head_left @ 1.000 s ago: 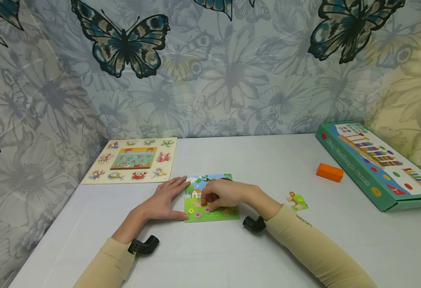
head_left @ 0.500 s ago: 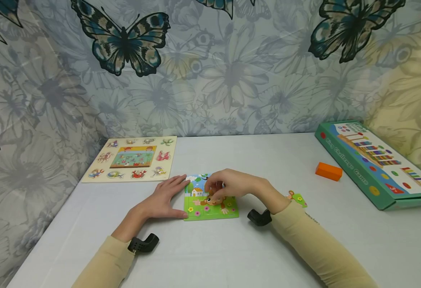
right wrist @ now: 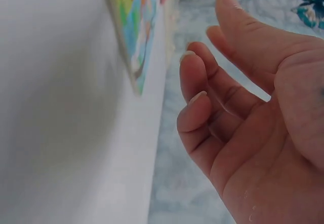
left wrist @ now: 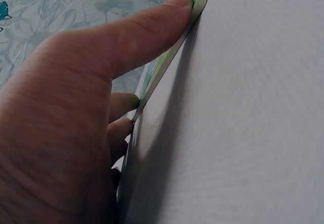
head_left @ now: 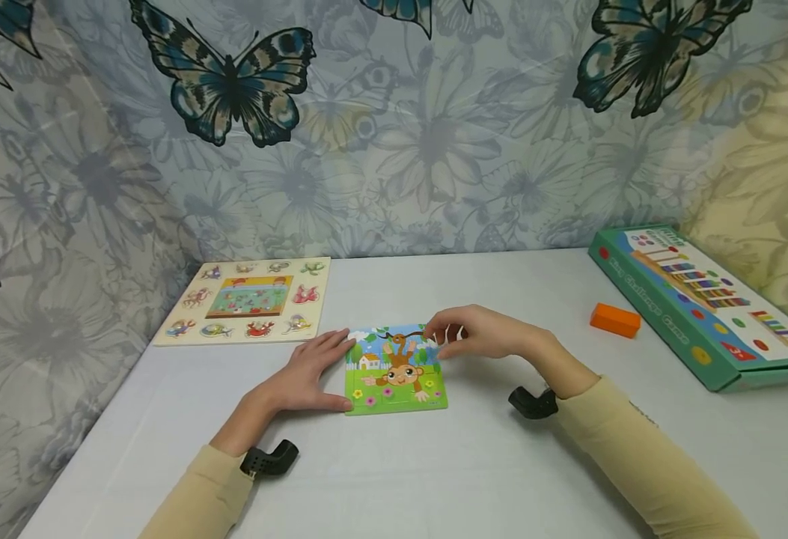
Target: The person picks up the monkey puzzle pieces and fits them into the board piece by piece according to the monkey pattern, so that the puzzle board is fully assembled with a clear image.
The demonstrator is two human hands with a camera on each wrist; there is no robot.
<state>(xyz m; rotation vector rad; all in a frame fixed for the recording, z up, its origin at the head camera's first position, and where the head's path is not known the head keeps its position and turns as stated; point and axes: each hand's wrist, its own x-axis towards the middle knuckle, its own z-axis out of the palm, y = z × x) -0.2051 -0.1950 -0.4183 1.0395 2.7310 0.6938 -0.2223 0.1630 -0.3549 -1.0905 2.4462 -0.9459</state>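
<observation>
A small square jigsaw puzzle [head_left: 396, 389] with a monkey hanging upside down over green grass lies flat on the table. My left hand [head_left: 302, 378] rests at its left edge, fingertips and thumb touching the rim. In the left wrist view the thumb [left wrist: 147, 31] lies on the puzzle's corner. Over the puzzle's upper right corner hovers my right hand [head_left: 484, 333], its fingers loosely bent. Seen from the right wrist, these fingers [right wrist: 195, 115] hold nothing and stand apart from the puzzle [right wrist: 134, 26].
A cream board with sea animals [head_left: 185, 303] lies at the back left, bearing a smaller picture puzzle [head_left: 251, 297]. To the right are an orange block [head_left: 615, 320] and a green game box [head_left: 663, 314]. A patterned butterfly cloth [head_left: 434, 150] hangs behind the white table [head_left: 394, 479].
My right hand has lifted off the puzzle's middle and moved right, uncovering the monkey. The loose puzzle piece on the right is now out of sight near my right forearm. My left hand stays put.
</observation>
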